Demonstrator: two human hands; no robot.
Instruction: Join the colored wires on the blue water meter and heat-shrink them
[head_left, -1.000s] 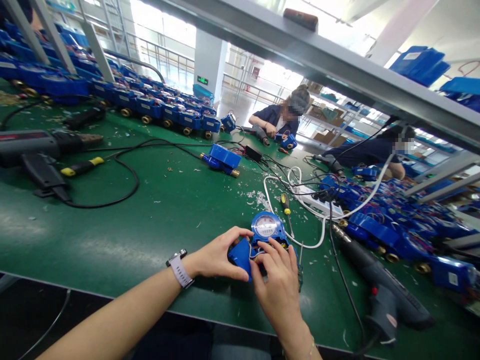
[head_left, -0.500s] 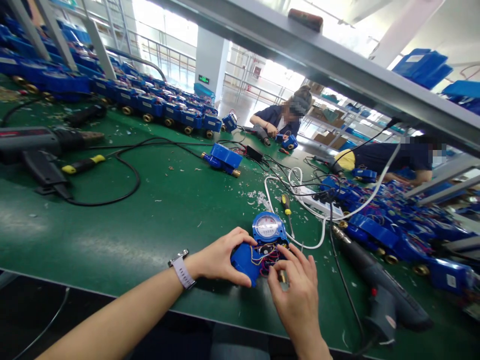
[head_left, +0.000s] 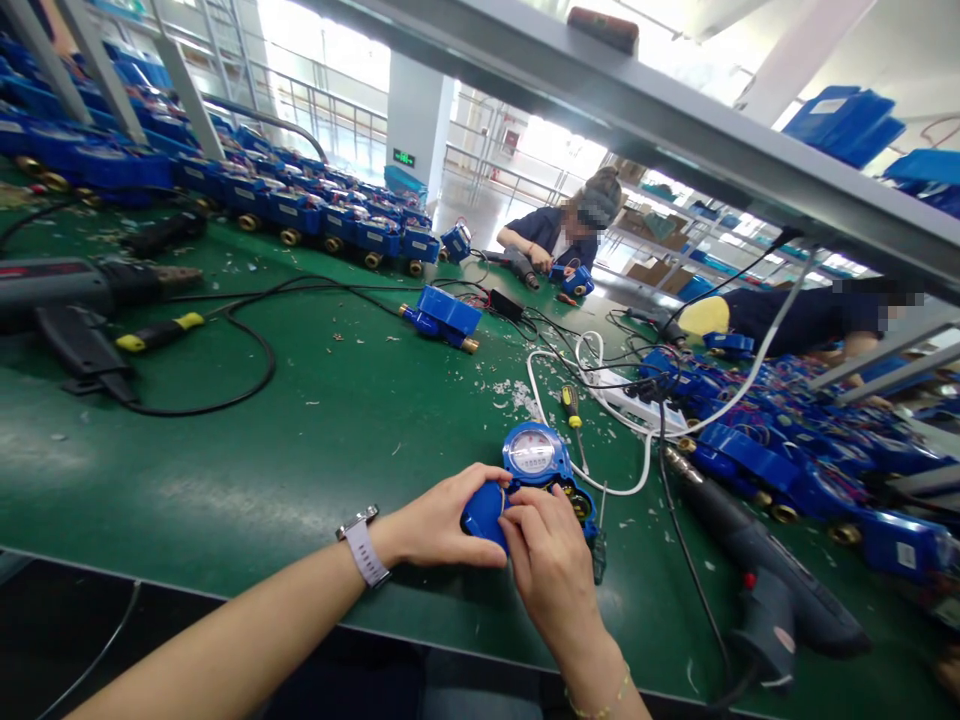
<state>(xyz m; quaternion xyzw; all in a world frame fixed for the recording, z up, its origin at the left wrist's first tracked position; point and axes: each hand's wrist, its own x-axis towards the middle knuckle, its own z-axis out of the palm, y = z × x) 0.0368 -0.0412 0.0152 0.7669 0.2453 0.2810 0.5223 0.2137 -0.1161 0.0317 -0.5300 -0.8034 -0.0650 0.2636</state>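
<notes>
A blue water meter [head_left: 534, 452] with a round dial lies on the green bench in front of me, its wiring compartment uncovered. My left hand [head_left: 442, 520] grips the blue cover [head_left: 484, 512] beside it, thumb below and fingers above. My right hand [head_left: 551, 555] is curled over the meter, fingertips pinched on thin wires at the cover's inner edge; the hand hides most of the wiring. Just right of that hand is a screwdriver with a dark green translucent handle [head_left: 599, 555]. Farther back rests a yellow-and-black screwdriver [head_left: 571, 408].
A heat gun [head_left: 772, 570] lies at right, another [head_left: 75, 300] at left by yellow-black cutters [head_left: 159, 332]. Cables and a white power strip [head_left: 637, 398] cross the bench [head_left: 337, 450]. Many blue meters line both sides; two people work opposite. A metal beam [head_left: 637, 110] runs overhead.
My right hand has moved left, from the compartment's right side to the cover's edge, and its fingers have closed together. The wires are now mostly hidden. My left hand keeps its grip.
</notes>
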